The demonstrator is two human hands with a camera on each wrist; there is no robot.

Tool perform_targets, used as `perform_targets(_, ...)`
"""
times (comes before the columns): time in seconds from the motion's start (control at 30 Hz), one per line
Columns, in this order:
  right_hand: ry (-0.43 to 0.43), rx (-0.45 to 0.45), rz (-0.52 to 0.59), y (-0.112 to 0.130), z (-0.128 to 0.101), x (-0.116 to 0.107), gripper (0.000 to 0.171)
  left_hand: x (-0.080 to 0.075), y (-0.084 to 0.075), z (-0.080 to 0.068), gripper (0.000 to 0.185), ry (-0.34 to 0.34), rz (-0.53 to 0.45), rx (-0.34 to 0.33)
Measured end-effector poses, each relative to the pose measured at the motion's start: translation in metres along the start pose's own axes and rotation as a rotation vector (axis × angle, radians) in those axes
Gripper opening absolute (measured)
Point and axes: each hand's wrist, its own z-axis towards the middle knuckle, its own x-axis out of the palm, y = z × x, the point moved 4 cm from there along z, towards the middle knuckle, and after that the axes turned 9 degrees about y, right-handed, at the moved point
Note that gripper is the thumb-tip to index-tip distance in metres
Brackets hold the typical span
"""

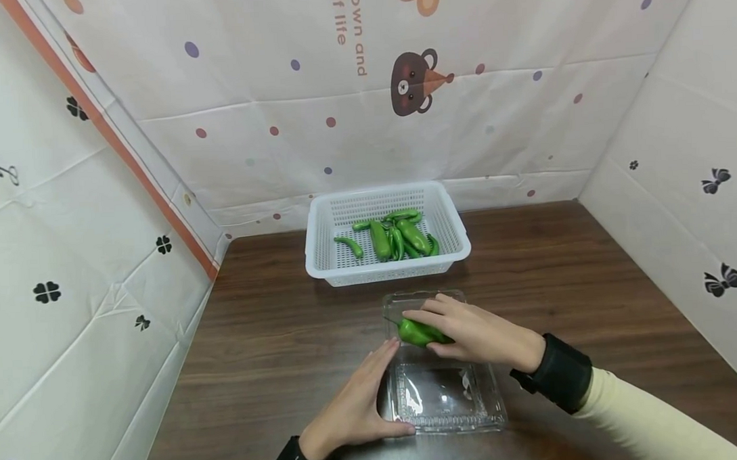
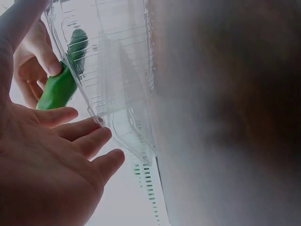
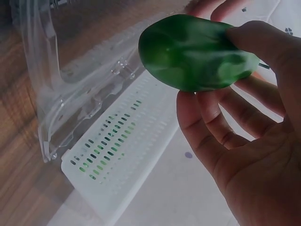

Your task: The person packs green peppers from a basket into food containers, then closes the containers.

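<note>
The left hand (image 1: 356,410) lies flat on the dark wooden table (image 1: 274,328), its fingers straight and relaxed, grasping nothing; the fingertips (image 2: 101,136) touch the left edge of a clear plastic clamshell box (image 1: 444,396) that sits open on the near part of the table. To the right of that hand, the right hand (image 1: 469,331) grasps a green pepper (image 1: 417,332), fingers curled over its top and thumb beneath, holding it over the middle of the box where the near half meets the far half. In the right wrist view the pepper (image 3: 193,52) sits pinched between the thumb and the fingertips, with the clear box (image 3: 75,89) just beyond it. Farther back, near the wall, stands a white perforated basket (image 1: 326,252) holding several more green peppers (image 1: 396,236), well apart from both hands. A patterned cloth backdrop (image 1: 462,118) with dots and a bear figure rises behind and on both sides of the table.
</note>
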Motion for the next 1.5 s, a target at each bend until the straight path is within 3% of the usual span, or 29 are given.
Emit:
perform_targets(0.5, 0.005, -0.002, 0.003, 0.001, -0.003, 0.008, 0.062, 0.001, 0.004, -0.001, 0.125, 0.026, -0.063, -0.065)
perform_targets(1.5, 0.045, 0.042, -0.008, 0.004, -0.009, 0.013, 0.064, 0.000, -0.002, 0.000, 0.127, -0.065, -0.115, -0.119)
